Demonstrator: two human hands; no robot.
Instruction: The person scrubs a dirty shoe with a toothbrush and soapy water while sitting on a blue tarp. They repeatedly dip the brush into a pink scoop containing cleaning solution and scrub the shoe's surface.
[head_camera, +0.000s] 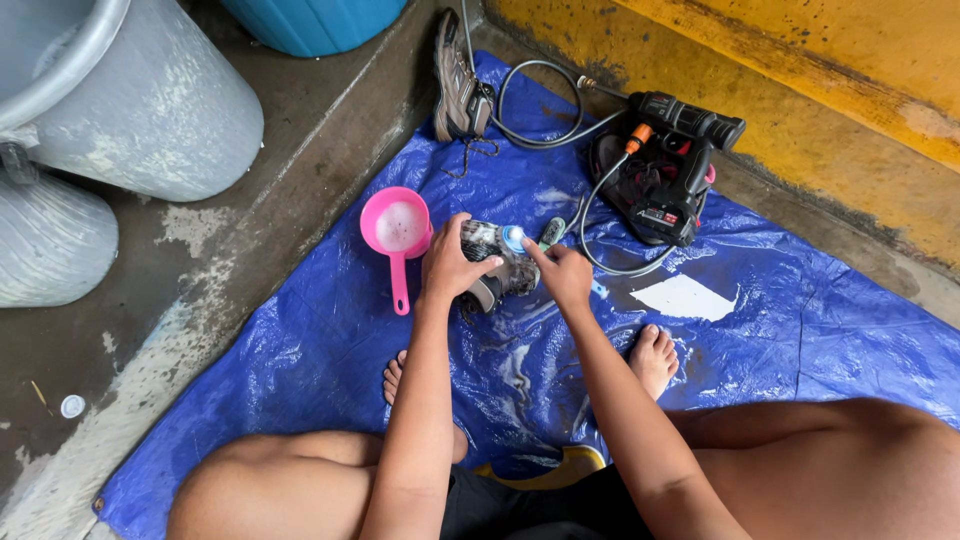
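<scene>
Grey-and-brown laced sports shoe (495, 262) — wet, soapy, lying on its side on the blue tarpaulin (a small blue-headed brush (515, 238) touching it).

Blue tarp (800, 330), pink scoop (396, 228), yellow wall (800, 60)

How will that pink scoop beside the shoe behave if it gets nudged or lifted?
The pink scoop looks like thin plastic, so probably light and stiff. It seems to hold sudsy water, so a quick lift by the long handle would likely slop. The blue tarp under it looks wet, so a push may slide it rather than tip it.
</scene>
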